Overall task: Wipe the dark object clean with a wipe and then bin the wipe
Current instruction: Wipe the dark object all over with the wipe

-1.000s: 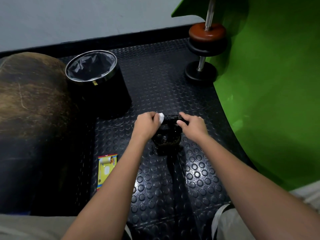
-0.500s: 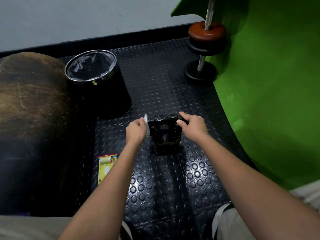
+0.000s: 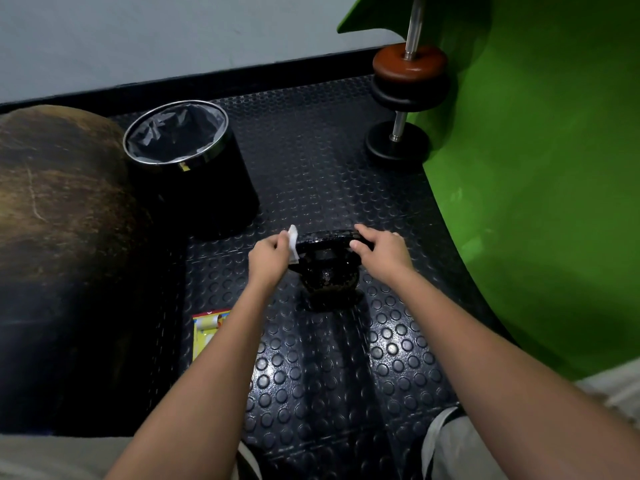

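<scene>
A black kettlebell (image 3: pixel 327 273) stands on the studded rubber floor in the middle of the view. My right hand (image 3: pixel 382 251) grips the right end of its handle. My left hand (image 3: pixel 270 256) pinches a small white wipe (image 3: pixel 293 242) against the left end of the handle. A round black bin (image 3: pixel 188 168) with a chrome rim and a grey liner stands to the back left, about a hand's length from the kettlebell.
A yellow wipe packet (image 3: pixel 207 329) lies on the floor under my left forearm. A dumbbell (image 3: pixel 403 98) stands upright at the back right beside a green curved wall (image 3: pixel 540 188). A large brown rounded object (image 3: pixel 59 209) fills the left side.
My left hand with the wipe slid from the top middle of the handle to its left end. My right hand kept its grip on the handle.
</scene>
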A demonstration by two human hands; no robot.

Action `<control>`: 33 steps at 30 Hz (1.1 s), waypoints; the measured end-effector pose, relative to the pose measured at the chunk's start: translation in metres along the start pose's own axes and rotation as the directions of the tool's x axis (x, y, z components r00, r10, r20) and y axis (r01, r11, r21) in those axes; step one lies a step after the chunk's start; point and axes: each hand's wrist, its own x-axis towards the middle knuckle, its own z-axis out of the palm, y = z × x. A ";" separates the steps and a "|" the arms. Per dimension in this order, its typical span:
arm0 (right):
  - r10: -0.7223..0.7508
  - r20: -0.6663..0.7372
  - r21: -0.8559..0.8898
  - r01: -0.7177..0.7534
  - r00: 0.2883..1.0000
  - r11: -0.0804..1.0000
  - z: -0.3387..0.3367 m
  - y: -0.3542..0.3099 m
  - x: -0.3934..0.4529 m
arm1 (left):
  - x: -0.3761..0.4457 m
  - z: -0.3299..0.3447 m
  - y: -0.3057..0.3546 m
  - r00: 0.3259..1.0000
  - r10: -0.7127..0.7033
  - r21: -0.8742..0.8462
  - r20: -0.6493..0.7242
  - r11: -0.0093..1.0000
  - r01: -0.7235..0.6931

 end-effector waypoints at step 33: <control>0.017 0.005 0.011 -0.017 1.000 1.000 0.002 -0.002 0.000 | -0.007 -0.006 0.012 0.999 -0.001 -0.015 -0.040 1.000 0.000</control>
